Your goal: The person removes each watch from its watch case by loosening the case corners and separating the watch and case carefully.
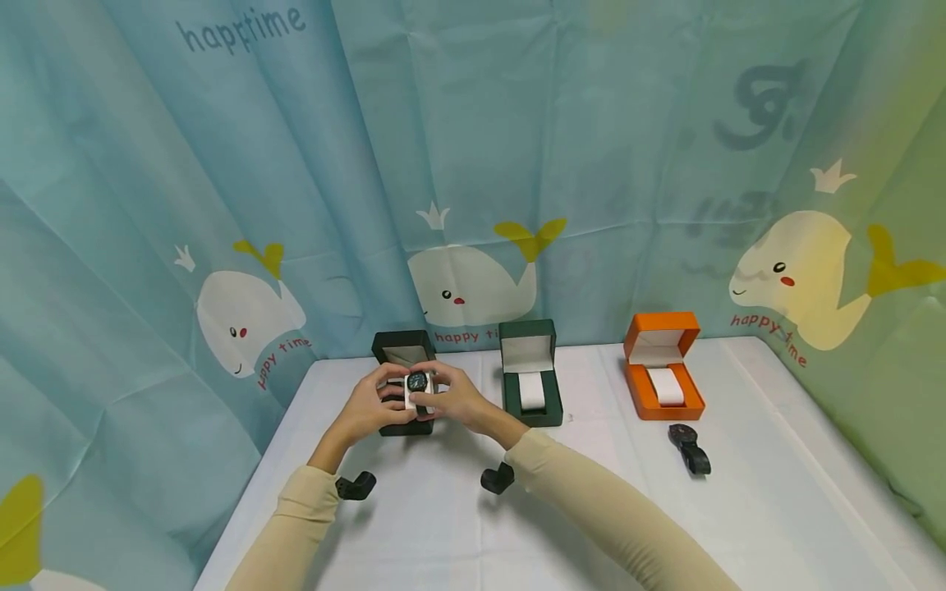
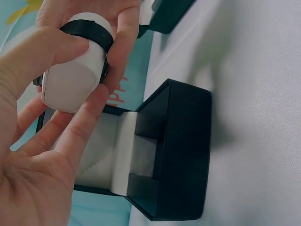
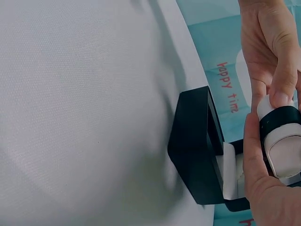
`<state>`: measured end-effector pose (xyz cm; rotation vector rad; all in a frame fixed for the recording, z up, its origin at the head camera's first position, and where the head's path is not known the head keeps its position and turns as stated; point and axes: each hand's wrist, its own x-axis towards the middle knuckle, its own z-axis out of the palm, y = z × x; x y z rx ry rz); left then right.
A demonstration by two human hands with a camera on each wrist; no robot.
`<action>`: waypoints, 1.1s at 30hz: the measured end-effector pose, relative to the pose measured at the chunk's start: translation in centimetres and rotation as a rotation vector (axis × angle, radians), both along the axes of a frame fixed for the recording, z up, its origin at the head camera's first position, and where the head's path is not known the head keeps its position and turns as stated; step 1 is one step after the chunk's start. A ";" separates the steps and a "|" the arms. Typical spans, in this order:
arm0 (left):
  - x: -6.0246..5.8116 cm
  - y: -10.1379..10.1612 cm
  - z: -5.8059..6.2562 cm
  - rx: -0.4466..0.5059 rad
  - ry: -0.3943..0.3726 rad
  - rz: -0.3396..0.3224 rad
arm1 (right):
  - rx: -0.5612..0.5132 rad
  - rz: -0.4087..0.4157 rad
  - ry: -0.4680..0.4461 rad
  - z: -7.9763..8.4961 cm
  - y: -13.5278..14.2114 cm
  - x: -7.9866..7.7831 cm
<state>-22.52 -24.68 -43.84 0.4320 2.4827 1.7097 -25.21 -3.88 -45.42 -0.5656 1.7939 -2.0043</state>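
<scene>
A wristwatch (image 1: 417,382) with a dark dial sits with its black strap (image 2: 89,32) around a white watch cushion (image 2: 70,84). Both hands hold this cushion in the air above an open black watch box (image 2: 188,150). My left hand (image 1: 369,404) grips it from the left, its thumb at the strap and its fingers under the cushion. From the other side my right hand (image 1: 461,400) holds it, with the fingers curled along the edge. The box's inside (image 2: 143,153) shows a dark recess in the left wrist view. In the right wrist view the cushion (image 3: 287,157) is cut off by the frame edge.
To the right stand an open green watch box (image 1: 532,410) and an open orange watch box (image 1: 665,406), each with a white cushion inside. A black wristwatch (image 1: 691,450) lies in front of the orange box. A patterned curtain (image 1: 473,164) hangs behind the white table (image 1: 576,509).
</scene>
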 end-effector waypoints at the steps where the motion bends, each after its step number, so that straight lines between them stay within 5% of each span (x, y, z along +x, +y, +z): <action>1: 0.0 0.0 0.0 0.003 0.002 -0.002 | -0.006 0.000 0.000 0.0 0.0 0.0; 33: 0.1 -0.2 -0.2 0.053 -0.011 -0.074 | 0.017 0.063 0.005 0.4 1.2 -0.3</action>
